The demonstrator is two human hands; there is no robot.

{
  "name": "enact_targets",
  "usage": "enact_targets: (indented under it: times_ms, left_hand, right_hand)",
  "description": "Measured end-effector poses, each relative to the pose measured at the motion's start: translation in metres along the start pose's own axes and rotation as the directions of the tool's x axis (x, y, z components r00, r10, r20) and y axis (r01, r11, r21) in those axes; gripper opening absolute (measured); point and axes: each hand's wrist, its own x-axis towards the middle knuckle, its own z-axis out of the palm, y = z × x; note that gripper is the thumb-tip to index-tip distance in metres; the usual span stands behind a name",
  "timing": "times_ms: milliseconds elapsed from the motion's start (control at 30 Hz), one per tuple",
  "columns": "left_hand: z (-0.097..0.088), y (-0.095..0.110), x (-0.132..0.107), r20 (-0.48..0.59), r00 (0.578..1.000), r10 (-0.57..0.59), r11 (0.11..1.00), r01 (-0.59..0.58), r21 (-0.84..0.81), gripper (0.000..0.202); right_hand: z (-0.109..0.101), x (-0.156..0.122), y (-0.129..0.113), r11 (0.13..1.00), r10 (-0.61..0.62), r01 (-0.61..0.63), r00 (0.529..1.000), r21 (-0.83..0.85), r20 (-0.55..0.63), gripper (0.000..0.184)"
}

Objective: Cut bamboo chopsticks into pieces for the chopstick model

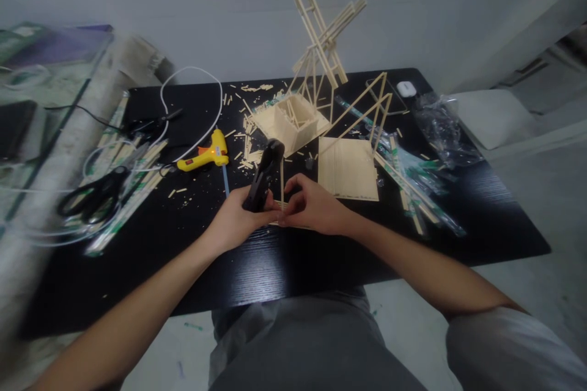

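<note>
My left hand [238,217] is closed round a black hand tool [265,174], a cutter or plier by its look, which stands tilted up from the black table [284,263]. My right hand [312,204] pinches a thin wooden stick [281,180] that stands upright beside the tool's lower end. Both hands meet near the table's front middle, over a few sticks lying flat. Behind them lies a flat panel of joined sticks [348,168].
A yellow glue gun [206,156] with a white cable lies left of centre. Black scissors [94,195] and wrapped chopsticks sit at the left. A stick-built box [296,122] and tall stick frame [325,43] stand behind. Stick scraps litter the middle; plastic wrappers [440,128] lie at the right.
</note>
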Motion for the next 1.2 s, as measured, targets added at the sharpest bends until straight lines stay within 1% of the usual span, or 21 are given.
enact_targets:
  times_ms: [133,200,233,300,367,433,467,600,733,800,867,933,1000,1033,1067,1133,1200]
  left_hand:
    - [-0.001,0.003,-0.001,-0.068,0.997,0.035,0.998,-0.038,-0.043,0.032]
    - [-0.002,0.005,-0.001,-0.111,0.993,0.036,0.994,-0.048,-0.101,0.033]
    - [-0.003,0.005,0.0,-0.131,0.991,0.034,0.989,-0.053,-0.142,0.034]
    - [-0.003,0.005,0.002,-0.174,0.985,0.021,0.97,-0.062,-0.235,0.035]
    - [-0.003,0.005,0.004,-0.196,0.981,-0.005,0.945,-0.059,-0.322,0.038]
    - [-0.002,0.004,0.006,-0.185,0.982,-0.037,0.923,-0.038,-0.384,0.041]
    - [-0.002,0.004,0.006,-0.17,0.984,-0.052,0.914,-0.022,-0.405,0.042]
    - [0.0,0.004,0.007,-0.137,0.987,-0.079,0.89,0.008,-0.457,0.044]
    - [0.003,0.0,0.006,-0.168,0.983,-0.072,0.893,-0.012,-0.449,0.045]
    - [0.003,-0.002,0.006,-0.179,0.983,-0.035,0.917,-0.039,-0.396,0.041]
    - [-0.002,-0.003,0.006,-0.174,0.984,0.036,0.952,-0.086,-0.294,0.036]
    - [-0.012,-0.002,0.006,-0.168,0.977,0.131,0.979,-0.154,-0.132,0.032]
    - [-0.027,-0.002,0.007,-0.171,0.956,0.24,0.969,-0.227,0.094,0.031]
    - [-0.035,-0.002,0.007,-0.174,0.936,0.306,0.938,-0.265,0.222,0.031]
    - [-0.044,-0.003,0.008,-0.166,0.913,0.372,0.887,-0.296,0.355,0.031]
    - [-0.058,-0.005,0.01,-0.116,0.856,0.503,0.733,-0.352,0.582,0.031]
    - [-0.068,-0.007,0.013,-0.022,0.823,0.567,0.586,-0.384,0.714,0.035]
  right_hand:
    - [0.002,0.001,0.002,0.996,-0.073,0.075,0.996,0.046,-0.054,0.051]
    - [0.003,0.001,0.003,0.993,-0.1,0.104,0.993,0.056,-0.063,0.046]
    - [0.003,0.002,0.003,0.992,-0.109,0.112,0.993,0.055,-0.05,0.043]
    - [0.004,0.001,0.002,0.991,-0.111,0.109,0.994,0.079,0.021,0.037]
    - [0.004,0.001,0.001,0.986,-0.101,0.084,0.988,0.146,0.115,0.033]
    - [0.006,0.0,0.0,0.974,-0.093,0.052,0.98,0.223,0.178,0.033]
    - [0.007,0.0,0.0,0.968,-0.091,0.042,0.978,0.249,0.188,0.035]
    - [0.013,0.001,0.001,0.955,-0.102,0.058,0.985,0.291,0.139,0.043]
    - [0.018,0.002,0.004,0.959,-0.143,0.117,0.986,0.256,0.085,0.045]
    - [0.016,0.001,0.004,0.962,-0.149,0.123,0.985,0.242,0.089,0.045]
    - [0.011,0.001,0.001,0.962,-0.156,0.125,0.981,0.243,0.116,0.044]
    - [0.003,0.0,-0.004,0.956,-0.181,0.141,0.973,0.256,0.141,0.042]
    - [-0.005,-0.001,-0.01,0.948,-0.223,0.177,0.963,0.266,0.153,0.04]
    - [-0.01,-0.002,-0.012,0.942,-0.245,0.198,0.957,0.272,0.153,0.039]
    - [-0.013,-0.002,-0.015,0.936,-0.266,0.217,0.952,0.277,0.152,0.038]
    - [-0.019,-0.003,-0.018,0.925,-0.299,0.25,0.943,0.285,0.144,0.037]
    - [-0.022,-0.004,-0.02,0.919,-0.319,0.271,0.938,0.287,0.137,0.036]
